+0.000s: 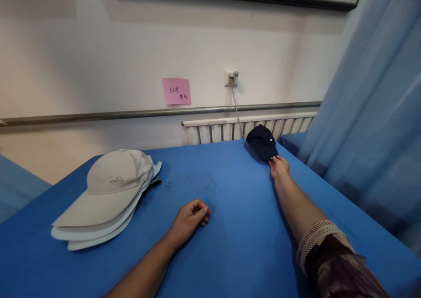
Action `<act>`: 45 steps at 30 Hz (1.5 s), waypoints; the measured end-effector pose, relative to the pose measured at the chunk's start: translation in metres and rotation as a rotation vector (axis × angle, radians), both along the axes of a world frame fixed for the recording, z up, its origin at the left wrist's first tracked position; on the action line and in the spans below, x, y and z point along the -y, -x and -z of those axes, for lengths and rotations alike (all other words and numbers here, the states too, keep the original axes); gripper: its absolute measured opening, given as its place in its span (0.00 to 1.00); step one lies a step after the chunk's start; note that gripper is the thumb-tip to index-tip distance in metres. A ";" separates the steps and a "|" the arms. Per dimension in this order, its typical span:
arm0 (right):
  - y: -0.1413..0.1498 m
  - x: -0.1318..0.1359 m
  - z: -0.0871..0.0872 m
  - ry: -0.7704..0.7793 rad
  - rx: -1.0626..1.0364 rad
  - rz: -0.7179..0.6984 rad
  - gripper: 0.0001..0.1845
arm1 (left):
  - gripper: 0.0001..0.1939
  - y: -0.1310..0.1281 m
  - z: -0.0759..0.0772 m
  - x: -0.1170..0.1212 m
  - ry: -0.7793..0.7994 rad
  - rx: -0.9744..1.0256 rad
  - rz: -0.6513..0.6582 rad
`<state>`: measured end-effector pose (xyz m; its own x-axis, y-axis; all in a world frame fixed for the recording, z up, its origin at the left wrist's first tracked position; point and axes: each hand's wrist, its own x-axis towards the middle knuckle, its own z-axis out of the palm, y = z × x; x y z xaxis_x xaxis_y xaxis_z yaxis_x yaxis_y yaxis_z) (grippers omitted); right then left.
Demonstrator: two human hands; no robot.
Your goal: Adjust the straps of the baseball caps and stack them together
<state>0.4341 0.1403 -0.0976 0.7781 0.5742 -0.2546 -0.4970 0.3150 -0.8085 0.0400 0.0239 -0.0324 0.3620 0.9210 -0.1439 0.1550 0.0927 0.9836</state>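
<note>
A navy baseball cap (pixel 261 140) with a small white mark lies at the far right corner of the blue table (pixel 223 245). My right hand (pixel 279 165) reaches out and pinches the edge of its brim. Resting on the table's middle, my left hand (pixel 192 219) is loosely curled, with nothing visible in it. To its left sits a stack of several pale caps, a beige cap (pixel 115 175) on top and white brims (pixel 98 238) beneath. A black strap (pixel 153 185) sticks out from the stack's right side.
Behind the table a white radiator (pixel 226 131) and a metal rail (pixel 131 114) run along the wall. A plug with a cord sits in the wall socket (pixel 230 78). A pink note (pixel 176 91) hangs nearby. Blue curtains (pixel 368 127) hang on the right.
</note>
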 end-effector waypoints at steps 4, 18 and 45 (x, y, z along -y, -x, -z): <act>0.015 0.025 -0.004 -0.031 0.006 -0.155 0.10 | 0.09 0.001 0.000 -0.001 0.065 0.130 -0.038; 0.117 0.082 -0.007 -0.021 0.216 -0.492 0.07 | 0.11 0.033 -0.012 -0.004 0.610 0.859 -0.199; 0.250 0.141 -0.039 -0.183 1.511 -0.695 0.25 | 0.05 0.024 0.002 -0.006 0.503 0.696 -0.165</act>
<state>0.1845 -0.0010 -0.0581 -0.1530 0.8274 0.5404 0.5658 0.5216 -0.6385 0.0159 0.0297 -0.0341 0.3864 0.8562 -0.3430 -0.5192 0.5093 0.6863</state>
